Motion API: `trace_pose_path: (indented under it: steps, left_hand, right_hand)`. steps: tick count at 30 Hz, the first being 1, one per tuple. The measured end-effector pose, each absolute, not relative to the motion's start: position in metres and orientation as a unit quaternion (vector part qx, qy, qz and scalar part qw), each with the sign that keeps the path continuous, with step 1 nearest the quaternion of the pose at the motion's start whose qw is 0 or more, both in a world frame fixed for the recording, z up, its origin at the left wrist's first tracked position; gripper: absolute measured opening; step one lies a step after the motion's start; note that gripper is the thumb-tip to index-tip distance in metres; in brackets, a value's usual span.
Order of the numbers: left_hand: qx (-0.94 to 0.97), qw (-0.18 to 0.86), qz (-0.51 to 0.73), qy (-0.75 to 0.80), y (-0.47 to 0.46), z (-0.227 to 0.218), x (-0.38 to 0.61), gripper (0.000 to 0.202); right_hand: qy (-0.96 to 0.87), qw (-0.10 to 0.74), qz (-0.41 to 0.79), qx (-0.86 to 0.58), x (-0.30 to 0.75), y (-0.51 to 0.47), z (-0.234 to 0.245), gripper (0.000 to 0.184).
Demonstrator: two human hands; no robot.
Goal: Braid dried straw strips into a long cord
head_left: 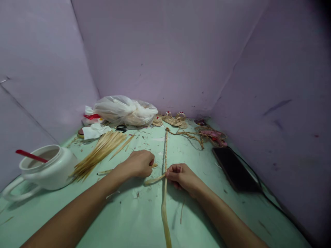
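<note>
A long plaited straw cord [166, 151] runs from the back of the green table toward me, its loose flat strands [165, 220] trailing to the front edge. My right hand [182, 175] is closed, pinching the cord where the plait ends. My left hand [141, 163] is closed on a straw strand [154, 179] that crosses to the cord.
A bundle of straw strips [99, 153] lies left, beside a white pot [51, 168] with a red stick. At the back are a plastic bag [124, 110], scissors [121, 128], small woven pieces [174, 119] and tangled cord. A dark phone [234, 168] with cable lies right.
</note>
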State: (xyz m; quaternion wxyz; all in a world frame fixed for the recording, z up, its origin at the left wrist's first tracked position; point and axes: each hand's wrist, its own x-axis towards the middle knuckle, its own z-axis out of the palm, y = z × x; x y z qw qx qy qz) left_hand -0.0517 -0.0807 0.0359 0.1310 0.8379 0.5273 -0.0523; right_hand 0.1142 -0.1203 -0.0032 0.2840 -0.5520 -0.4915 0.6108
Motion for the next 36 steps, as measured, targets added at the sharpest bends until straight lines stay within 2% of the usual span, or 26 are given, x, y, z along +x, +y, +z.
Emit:
trace_pose_path:
  steps: [5, 11, 17, 26, 30, 36]
  left_hand:
    - [0.822, 0.114, -0.038, 0.557, -0.075, 0.031, -0.056, 0.015]
    - [0.816, 0.17, -0.022, 0.552, -0.072, 0.029, -0.058, 0.014]
    - [0.801, 0.369, 0.015, 0.471, -0.079, 0.046, -0.057, 0.012]
    - [0.709, 0.558, 0.013, 0.431, -0.078, 0.027, -0.052, 0.015]
    - [0.666, 0.611, 0.03, 0.427, -0.081, 0.034, -0.05, 0.011]
    - [0.643, 0.601, 0.059, 0.472, -0.084, 0.034, -0.047, 0.013]
  right_hand:
    - [-0.489, 0.283, 0.615, -0.55, 0.114, -0.12, -0.003, 0.011]
    - [-0.496, 0.278, 0.608, -0.554, 0.115, -0.121, -0.001, 0.011]
    - [-0.503, 0.284, 0.61, -0.542, 0.117, -0.121, -0.003, 0.011]
    - [-0.487, 0.287, 0.614, -0.551, 0.116, -0.12, -0.002, 0.01]
    - [-0.497, 0.285, 0.611, -0.546, 0.118, -0.12, -0.003, 0.01]
    - [-0.506, 0.281, 0.609, -0.542, 0.118, -0.119, -0.003, 0.013]
